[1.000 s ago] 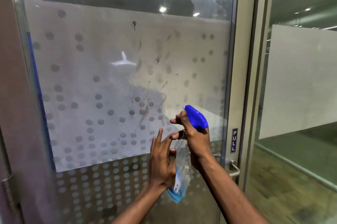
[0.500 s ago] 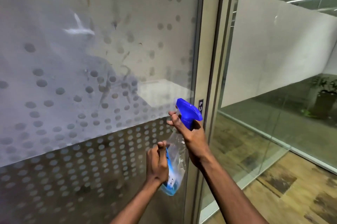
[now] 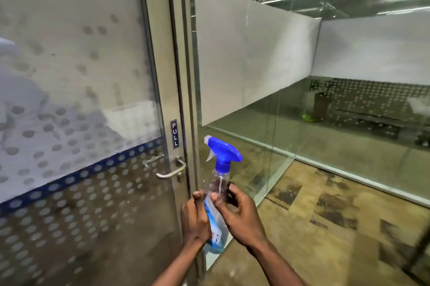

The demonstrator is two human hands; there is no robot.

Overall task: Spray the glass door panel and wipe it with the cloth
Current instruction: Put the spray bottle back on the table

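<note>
Clear plastic bottle point(image 3: 217, 195) with blue trigger head point(image 3: 224, 151) stood upright, low centre, just right of door frame point(image 3: 162, 76). Left hand point(image 3: 195, 219) clamped on its body; right hand point(image 3: 240, 214) gripped it from the right, fingers curled. Frosted dotted door glass point(image 3: 69, 76) sat left, handle point(image 3: 171, 170) and PULL label point(image 3: 174, 133) nearby.

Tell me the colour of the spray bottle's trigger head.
Blue trigger head with a white nozzle tip, on the head view.

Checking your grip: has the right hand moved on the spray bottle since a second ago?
Yes. The right hand slid down from the blue trigger head to the bottle body.
</note>
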